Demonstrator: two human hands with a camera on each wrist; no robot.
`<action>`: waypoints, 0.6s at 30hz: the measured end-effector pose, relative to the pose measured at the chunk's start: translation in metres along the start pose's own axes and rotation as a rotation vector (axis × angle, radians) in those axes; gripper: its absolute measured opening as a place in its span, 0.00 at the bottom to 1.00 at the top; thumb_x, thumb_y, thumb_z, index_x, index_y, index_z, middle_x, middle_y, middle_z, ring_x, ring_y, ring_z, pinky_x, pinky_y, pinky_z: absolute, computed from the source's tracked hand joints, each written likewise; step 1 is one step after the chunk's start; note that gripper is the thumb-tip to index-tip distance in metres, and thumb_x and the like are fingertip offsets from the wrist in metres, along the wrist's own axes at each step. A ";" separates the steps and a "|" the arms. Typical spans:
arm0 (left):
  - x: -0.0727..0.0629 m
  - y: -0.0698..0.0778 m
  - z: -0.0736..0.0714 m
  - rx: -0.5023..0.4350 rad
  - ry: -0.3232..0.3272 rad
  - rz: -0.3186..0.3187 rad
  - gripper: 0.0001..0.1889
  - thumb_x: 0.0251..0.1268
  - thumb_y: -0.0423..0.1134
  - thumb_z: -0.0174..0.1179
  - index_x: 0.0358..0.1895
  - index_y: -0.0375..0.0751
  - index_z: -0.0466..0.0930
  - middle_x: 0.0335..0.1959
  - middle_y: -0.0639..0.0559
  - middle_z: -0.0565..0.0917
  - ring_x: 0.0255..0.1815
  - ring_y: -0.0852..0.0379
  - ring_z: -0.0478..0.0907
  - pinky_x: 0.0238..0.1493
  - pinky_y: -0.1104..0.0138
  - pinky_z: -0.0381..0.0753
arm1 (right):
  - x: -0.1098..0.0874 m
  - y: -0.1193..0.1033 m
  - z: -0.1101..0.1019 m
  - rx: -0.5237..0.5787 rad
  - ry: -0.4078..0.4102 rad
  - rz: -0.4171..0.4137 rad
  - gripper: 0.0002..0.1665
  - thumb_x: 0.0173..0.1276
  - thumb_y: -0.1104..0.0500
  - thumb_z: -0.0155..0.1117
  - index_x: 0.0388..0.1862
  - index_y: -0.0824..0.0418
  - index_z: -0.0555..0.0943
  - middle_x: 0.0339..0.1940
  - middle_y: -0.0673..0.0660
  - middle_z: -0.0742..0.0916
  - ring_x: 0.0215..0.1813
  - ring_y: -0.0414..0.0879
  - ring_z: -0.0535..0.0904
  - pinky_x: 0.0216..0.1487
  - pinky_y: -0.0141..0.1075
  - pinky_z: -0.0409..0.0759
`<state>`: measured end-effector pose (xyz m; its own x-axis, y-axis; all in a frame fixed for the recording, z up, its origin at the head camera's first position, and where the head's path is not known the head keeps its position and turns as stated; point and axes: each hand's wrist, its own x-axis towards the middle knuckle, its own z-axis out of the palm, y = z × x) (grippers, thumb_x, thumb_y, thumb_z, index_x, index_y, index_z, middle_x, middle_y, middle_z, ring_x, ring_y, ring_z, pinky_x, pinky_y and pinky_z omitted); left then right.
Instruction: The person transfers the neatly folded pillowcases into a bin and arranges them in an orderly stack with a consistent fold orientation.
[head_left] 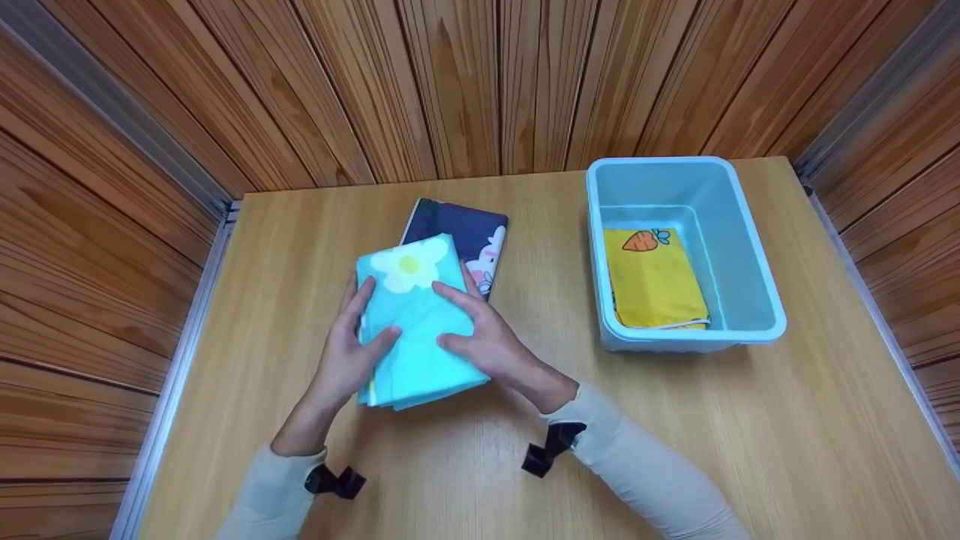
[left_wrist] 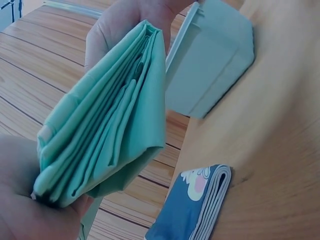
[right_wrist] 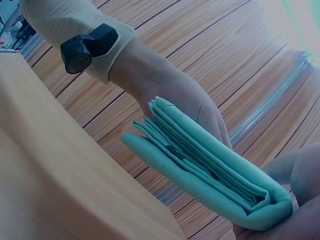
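Nearest: folded turquoise cloth (head_left: 418,360), held above the table (head_left: 457,487) at the centre of the frame, white flower with a yellow middle near its upper edge. From where I stand, its underside is out of sight. Wrist views give many stacked layers; a dark patch deep in the folds cannot be made out.

Left hand (head_left: 351,349) pinches the cloth's left side, thumb on the upper face. Right hand (head_left: 487,334) pinches the right side, thumb and forefinger on top. The remaining fingertips of both are mostly hidden by the cloth.

Behind it, upper centre: folded navy cloth (head_left: 461,223) with a white rabbit print, flat on the table, its lower part covered from view.

Right of frame: light-blue bin (head_left: 679,187). Inside, toward the near end: yellow cloth (head_left: 660,285) with a carrot print, its left border hidden by the bin wall.

Pale sleeves (head_left: 645,465) run off the lower edge. Right-wrist view, upper left: cluttered items (right_wrist: 12,35), cut off, blurred.
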<state>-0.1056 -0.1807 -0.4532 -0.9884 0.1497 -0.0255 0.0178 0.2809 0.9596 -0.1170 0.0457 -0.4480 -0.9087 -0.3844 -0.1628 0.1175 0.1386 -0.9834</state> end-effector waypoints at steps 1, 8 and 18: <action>0.001 0.001 0.001 -0.004 -0.001 0.006 0.41 0.74 0.33 0.61 0.83 0.39 0.47 0.85 0.43 0.35 0.84 0.41 0.37 0.77 0.44 0.55 | 0.000 0.000 -0.001 0.003 0.004 0.006 0.40 0.71 0.66 0.64 0.79 0.49 0.67 0.86 0.47 0.40 0.85 0.53 0.35 0.75 0.49 0.64; 0.004 0.006 0.009 -0.010 -0.002 0.017 0.42 0.74 0.34 0.61 0.83 0.40 0.47 0.85 0.45 0.34 0.84 0.41 0.38 0.76 0.46 0.57 | -0.002 -0.002 -0.011 -0.016 0.026 -0.002 0.40 0.71 0.65 0.65 0.80 0.49 0.66 0.86 0.47 0.42 0.85 0.54 0.36 0.76 0.50 0.61; 0.007 0.013 0.015 0.000 -0.009 0.023 0.42 0.73 0.35 0.62 0.83 0.42 0.47 0.85 0.46 0.34 0.84 0.41 0.39 0.77 0.47 0.57 | -0.006 -0.004 -0.019 -0.018 0.034 -0.014 0.40 0.72 0.62 0.66 0.80 0.47 0.65 0.86 0.46 0.42 0.85 0.54 0.38 0.74 0.47 0.66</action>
<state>-0.1100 -0.1621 -0.4453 -0.9864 0.1643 -0.0056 0.0408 0.2776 0.9598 -0.1200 0.0650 -0.4414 -0.9233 -0.3553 -0.1460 0.0977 0.1504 -0.9838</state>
